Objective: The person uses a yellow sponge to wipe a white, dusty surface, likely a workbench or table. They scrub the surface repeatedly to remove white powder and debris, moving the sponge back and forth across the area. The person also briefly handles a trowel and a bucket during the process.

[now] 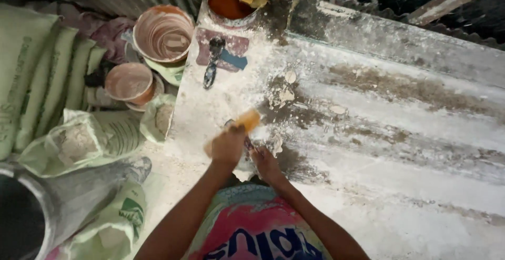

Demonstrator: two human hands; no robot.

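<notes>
Seen from the head camera, the left hand is wrapped around a yellow-orange block, a sponge-like or wooden rubbing pad by the look of it, dusted with white powder. The block is squarish at its far end, pale orange along its edges, and it slants up and away from the knuckles. Its near part is buried in the fist, so only the far end shows beyond the fingers, which are curled tight about it (the thumb side is hidden behind the hand).

The right hand lies just beside the left, a little nearer the body, palm down on the white slab. Its fingers point forward and under the block's near end; whether they are pressed flat or pinching something small cannot be told, since the left hand covers their tips.

The slab itself is a long ridged surface caked in white plaster, with brownish-grey streaks running away to the right of both hands and lumps of wet paste just beyond the block's far end.

Farther ahead of the fingers, well apart from them, a dark-handled scraper rests on a reddish board. To the left of the hands stand two powder-smeared buckets, and pale green sacks lean beyond those.
</notes>
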